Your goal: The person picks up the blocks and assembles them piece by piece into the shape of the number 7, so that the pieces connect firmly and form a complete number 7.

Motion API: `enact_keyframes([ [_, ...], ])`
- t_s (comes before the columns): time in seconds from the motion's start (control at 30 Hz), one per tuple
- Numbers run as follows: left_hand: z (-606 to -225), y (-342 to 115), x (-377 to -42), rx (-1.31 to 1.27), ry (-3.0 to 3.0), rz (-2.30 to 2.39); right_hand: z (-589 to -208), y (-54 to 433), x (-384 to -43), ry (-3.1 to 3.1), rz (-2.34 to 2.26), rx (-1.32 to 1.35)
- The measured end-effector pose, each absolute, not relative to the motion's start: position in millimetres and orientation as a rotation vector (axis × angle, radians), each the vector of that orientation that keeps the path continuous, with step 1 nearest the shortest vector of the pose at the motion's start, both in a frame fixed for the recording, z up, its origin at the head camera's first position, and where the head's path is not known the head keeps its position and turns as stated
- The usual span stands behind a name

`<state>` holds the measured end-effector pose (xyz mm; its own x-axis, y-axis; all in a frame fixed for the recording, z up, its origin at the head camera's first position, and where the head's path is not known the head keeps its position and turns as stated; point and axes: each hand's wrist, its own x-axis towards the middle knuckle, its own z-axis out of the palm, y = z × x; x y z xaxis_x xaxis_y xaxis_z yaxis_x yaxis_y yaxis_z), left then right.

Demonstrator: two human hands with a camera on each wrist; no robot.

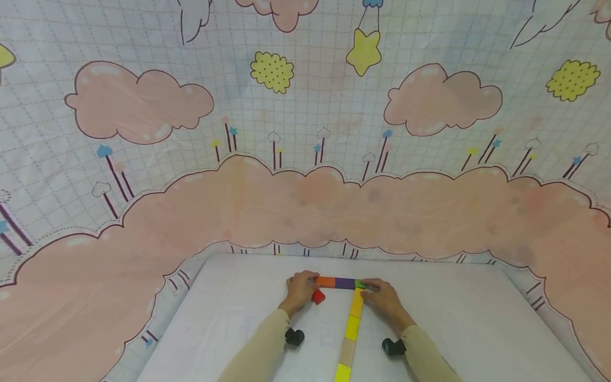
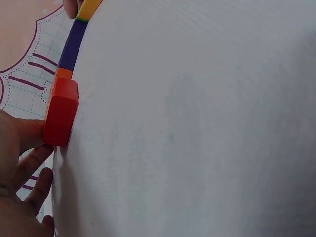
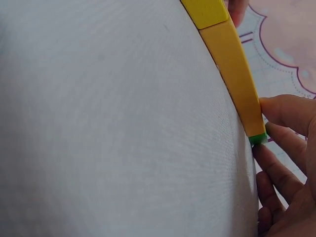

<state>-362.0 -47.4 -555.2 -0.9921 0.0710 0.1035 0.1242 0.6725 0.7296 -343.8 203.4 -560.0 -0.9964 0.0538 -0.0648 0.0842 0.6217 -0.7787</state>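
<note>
An orange block (image 1: 326, 282), a purple block (image 1: 345, 283) and a green block (image 1: 359, 284) lie end to end in a row across the white table. My left hand (image 1: 299, 291) holds the left end of the orange block between thumb and fingertips. A red block (image 1: 318, 296) sits just in front of that hand and hides part of the grip in the left wrist view. My right hand (image 1: 385, 301) rests its straight fingertips against the green block. Its thumb touches the amber block (image 3: 237, 79), which meets the row at the green end.
From the amber block, a line of yellow (image 1: 352, 327) and tan blocks (image 1: 347, 352) runs toward me. Dark heart-shaped pieces (image 1: 295, 337) sit by the cuffs of both sleeves. A cloud-patterned cloth (image 1: 363, 212) hangs behind the white table (image 1: 229, 297).
</note>
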Motion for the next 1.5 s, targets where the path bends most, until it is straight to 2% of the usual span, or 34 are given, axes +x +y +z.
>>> enact_keyframes([
  [0.33,-556,-51,-359,-0.224,-2.793,-1.153,-564,204,-345,2.769,-1.375,0.115],
  [0.73,-554,-59,-354,-0.141,-2.742,-1.320,-561,202,-343,2.762,-1.360,0.147],
  [0.9,-552,-66,-344,-0.178,-2.683,-1.340,-562,202,-343,2.779,-1.343,0.128],
  [1.1,-552,-71,-331,-0.103,-2.666,-1.375,-562,203,-343,2.788,-1.330,0.122],
  [1.5,-557,-58,-311,-0.026,-2.765,-1.166,-561,202,-343,2.768,-1.334,0.157],
])
